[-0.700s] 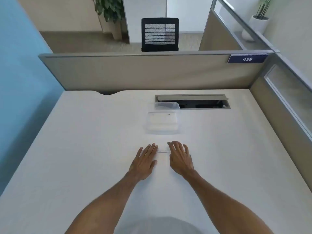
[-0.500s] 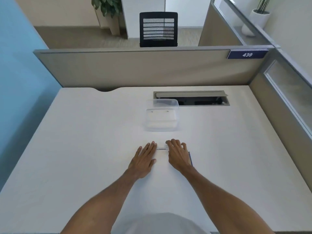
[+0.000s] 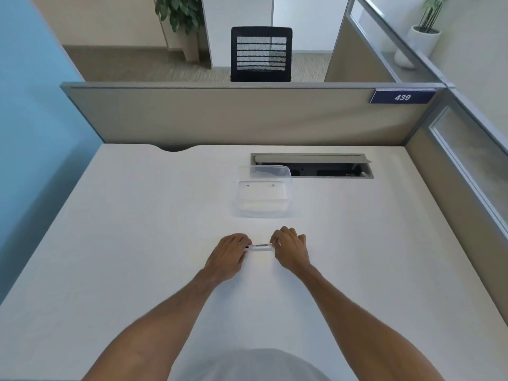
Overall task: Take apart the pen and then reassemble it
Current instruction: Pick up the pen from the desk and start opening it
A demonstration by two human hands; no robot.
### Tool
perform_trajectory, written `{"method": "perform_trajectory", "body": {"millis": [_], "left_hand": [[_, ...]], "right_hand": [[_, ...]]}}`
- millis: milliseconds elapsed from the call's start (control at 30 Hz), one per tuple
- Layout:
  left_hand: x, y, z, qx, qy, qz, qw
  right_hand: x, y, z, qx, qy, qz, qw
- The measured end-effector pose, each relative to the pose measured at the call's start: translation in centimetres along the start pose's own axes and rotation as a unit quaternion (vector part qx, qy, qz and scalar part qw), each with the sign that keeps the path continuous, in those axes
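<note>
A slim white pen (image 3: 260, 246) with a printed label lies crosswise between my two hands, just above the white desk (image 3: 137, 243). My left hand (image 3: 229, 255) has its fingers curled around the pen's left end, where a dark tip shows. My right hand (image 3: 290, 250) pinches the right end with bent fingers. Both ends of the pen are hidden under my fingers.
A clear plastic container (image 3: 264, 193) stands a short way beyond my hands. Behind it an open cable hatch (image 3: 313, 166) is sunk into the desk. Grey partition walls (image 3: 233, 116) close the far and right sides; a blue wall is at the left.
Both hands lay flat with fingers stretched beside the pen before. Now the fingers have curled and closed on the pen's two ends, lifting it slightly.
</note>
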State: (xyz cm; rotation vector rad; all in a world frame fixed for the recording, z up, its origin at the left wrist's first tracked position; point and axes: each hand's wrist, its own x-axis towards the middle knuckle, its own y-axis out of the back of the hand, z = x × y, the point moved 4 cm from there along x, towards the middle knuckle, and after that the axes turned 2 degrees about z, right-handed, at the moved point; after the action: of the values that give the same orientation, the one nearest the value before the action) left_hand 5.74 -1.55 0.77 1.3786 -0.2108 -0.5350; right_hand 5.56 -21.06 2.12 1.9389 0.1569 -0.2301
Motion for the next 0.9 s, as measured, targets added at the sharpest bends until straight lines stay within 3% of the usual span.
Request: {"method": "perform_trajectory", "body": {"millis": [133,233,300,400,633,900], "left_hand": [[0.8,1.6,-0.3,-0.109,0.063,0.037,0.991],[1.3,2.8,-0.6,-0.224,0.143,0.084,0.961],[1.4,3.4,-0.5,-0.318,0.201,0.119,0.919],[1.6,3.6,-0.1,-0.484,0.268,0.120,0.824],[2.0,3.7,1.3,-0.610,0.246,0.037,0.752],[2.4,3.7,1.1,-0.688,0.246,0.038,0.682]], "right_hand": [[0.6,0.4,0.4,0.129,-0.052,-0.028,0.990],[0.4,0.6,1.1,0.314,-0.113,-0.074,0.940],[0.2,0.5,1.2,0.399,-0.149,-0.103,0.899],[0.1,0.3,0.7,0.468,-0.171,-0.116,0.859],[0.1,0.2,-0.6,0.554,-0.194,-0.122,0.800],[-0.5,-0.6,-1.1,0.588,-0.189,-0.154,0.771]]}}
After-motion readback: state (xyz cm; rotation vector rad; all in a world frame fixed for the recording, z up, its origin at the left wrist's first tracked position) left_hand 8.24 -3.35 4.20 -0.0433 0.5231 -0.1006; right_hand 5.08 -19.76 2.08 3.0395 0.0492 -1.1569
